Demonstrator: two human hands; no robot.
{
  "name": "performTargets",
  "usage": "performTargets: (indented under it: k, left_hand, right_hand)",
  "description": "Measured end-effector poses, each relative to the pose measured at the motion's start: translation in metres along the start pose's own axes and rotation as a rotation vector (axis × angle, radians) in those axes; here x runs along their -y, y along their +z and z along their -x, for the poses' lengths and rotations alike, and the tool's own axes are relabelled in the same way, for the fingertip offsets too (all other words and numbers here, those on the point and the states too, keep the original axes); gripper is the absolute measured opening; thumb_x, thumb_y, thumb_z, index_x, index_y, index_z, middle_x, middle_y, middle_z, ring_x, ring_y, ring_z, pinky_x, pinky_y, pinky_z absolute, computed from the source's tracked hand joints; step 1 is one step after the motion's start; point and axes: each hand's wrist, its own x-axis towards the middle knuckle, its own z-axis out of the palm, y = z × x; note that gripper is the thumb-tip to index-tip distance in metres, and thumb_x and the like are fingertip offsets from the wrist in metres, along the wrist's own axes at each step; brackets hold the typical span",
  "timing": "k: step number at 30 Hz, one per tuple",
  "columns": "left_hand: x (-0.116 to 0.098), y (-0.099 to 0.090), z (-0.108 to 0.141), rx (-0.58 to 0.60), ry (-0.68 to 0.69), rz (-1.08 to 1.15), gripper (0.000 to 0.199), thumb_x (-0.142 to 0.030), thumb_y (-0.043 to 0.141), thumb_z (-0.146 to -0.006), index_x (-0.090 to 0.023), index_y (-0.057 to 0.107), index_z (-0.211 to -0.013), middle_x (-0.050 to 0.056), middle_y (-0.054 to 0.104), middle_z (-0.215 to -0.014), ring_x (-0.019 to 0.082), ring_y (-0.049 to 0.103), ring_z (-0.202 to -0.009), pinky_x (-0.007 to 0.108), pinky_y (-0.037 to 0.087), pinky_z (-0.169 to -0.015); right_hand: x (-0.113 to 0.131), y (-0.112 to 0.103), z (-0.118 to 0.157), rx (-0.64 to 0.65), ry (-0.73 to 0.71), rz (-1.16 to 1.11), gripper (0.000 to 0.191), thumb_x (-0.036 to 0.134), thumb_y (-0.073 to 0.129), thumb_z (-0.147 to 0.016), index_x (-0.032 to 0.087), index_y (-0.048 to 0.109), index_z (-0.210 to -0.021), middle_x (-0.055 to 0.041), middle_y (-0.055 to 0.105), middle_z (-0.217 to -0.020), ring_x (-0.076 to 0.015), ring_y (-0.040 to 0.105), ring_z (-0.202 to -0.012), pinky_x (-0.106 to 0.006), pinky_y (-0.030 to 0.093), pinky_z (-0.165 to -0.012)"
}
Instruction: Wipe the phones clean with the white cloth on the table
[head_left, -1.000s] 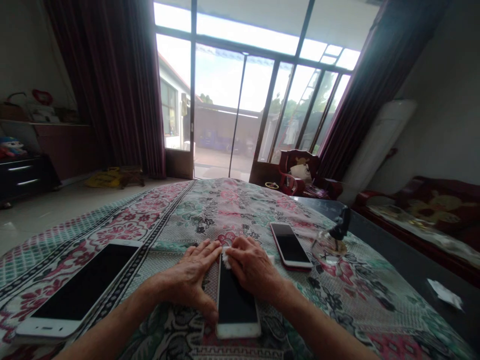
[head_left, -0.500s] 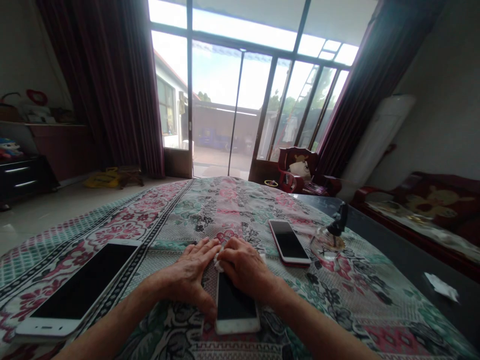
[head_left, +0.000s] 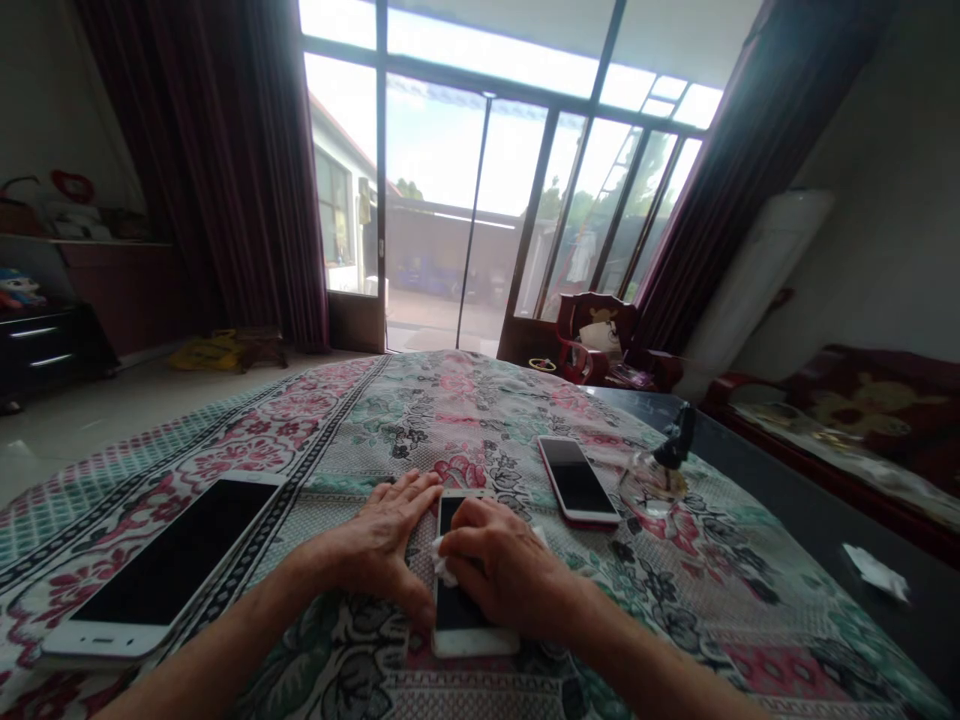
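A white-framed smartphone point(head_left: 474, 640) lies screen up on the patterned tablecloth between my hands. My right hand point(head_left: 499, 565) is closed around a crumpled white tissue point(head_left: 442, 565) and presses it on the dark screen. Along the phone's left edge rests my left hand point(head_left: 386, 545), its thumb and fingers stretched out and touching the phone's side. Another white smartphone point(head_left: 172, 560) lies to the left of my left forearm. To the right of my right hand is a smaller phone with a reddish edge point(head_left: 579, 482). Beside it stands a clear spray bottle point(head_left: 656, 480) with a black nozzle.
The floral tablecloth point(head_left: 360, 440) covers most of the table. A crumpled white tissue point(head_left: 877, 572) lies on the dark surface point(head_left: 795, 520) at the right. Beyond the table stand a wooden chair point(head_left: 596, 335) and glass doors point(head_left: 465, 220).
My right hand has slid the tissue down the phone screen toward me, uncovering the phone's far end. My left hand stays at the phone's left edge.
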Motion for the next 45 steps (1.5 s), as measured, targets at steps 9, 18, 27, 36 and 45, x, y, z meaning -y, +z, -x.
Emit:
performTargets:
  k: [9, 18, 27, 36, 45]
  left_hand:
    - [0.002, 0.002, -0.001, -0.019, 0.008, -0.001, 0.135, -0.077, 0.07, -0.042, -0.019, 0.01, -0.149, 0.011, 0.001, -0.156, 0.034, -0.005, -0.141, 0.052, 0.004, -0.114]
    - [0.0, 0.0, 0.001, -0.017, 0.013, 0.012, 0.133, -0.076, 0.07, -0.043, -0.017, 0.013, -0.148, 0.012, 0.002, -0.156, 0.035, -0.005, -0.141, 0.054, 0.004, -0.114]
    - [0.003, 0.002, -0.001, -0.019, 0.013, 0.023, 0.133, -0.076, 0.069, -0.045, -0.017, 0.011, -0.148, 0.013, 0.001, -0.156, 0.035, -0.005, -0.141, 0.054, 0.004, -0.114]
    - [0.0, 0.0, 0.0, -0.003, 0.001, 0.021, 0.13, -0.073, 0.07, -0.046, -0.016, 0.012, -0.148, 0.012, 0.0, -0.156, 0.034, -0.007, -0.141, 0.053, 0.003, -0.114]
    - [-0.004, -0.003, 0.002, -0.016, 0.01, 0.035, 0.129, -0.075, 0.069, -0.045, -0.02, 0.014, -0.148, 0.013, 0.004, -0.156, 0.036, -0.005, -0.141, 0.057, 0.005, -0.113]
  right_hand:
    - [-0.024, 0.003, -0.026, -0.004, 0.013, 0.106, 0.016, 0.019, 0.049, -0.09, 0.017, 0.065, -0.089, -0.0059, 0.055, -0.092, -0.0154, 0.049, -0.084, -0.029, 0.039, -0.078]
    - [0.005, -0.001, 0.002, 0.046, -0.037, 0.082, 0.021, 0.024, 0.047, -0.092, 0.019, 0.063, -0.081, -0.0035, 0.052, -0.087, -0.0139, 0.046, -0.077, -0.027, 0.038, -0.073]
    - [-0.026, 0.006, -0.025, -0.016, -0.008, 0.123, 0.019, 0.023, 0.046, -0.093, 0.018, 0.065, -0.089, -0.0045, 0.054, -0.089, -0.0151, 0.048, -0.082, -0.029, 0.038, -0.078]
    - [0.004, 0.005, -0.004, 0.025, -0.044, 0.093, 0.02, 0.025, 0.049, -0.09, 0.018, 0.063, -0.077, -0.0043, 0.053, -0.087, -0.0153, 0.047, -0.08, -0.029, 0.038, -0.075]
    - [-0.017, 0.005, -0.017, -0.03, 0.028, 0.082, 0.019, 0.021, 0.047, -0.091, 0.018, 0.066, -0.089, -0.0053, 0.055, -0.089, -0.0156, 0.049, -0.082, -0.029, 0.04, -0.077]
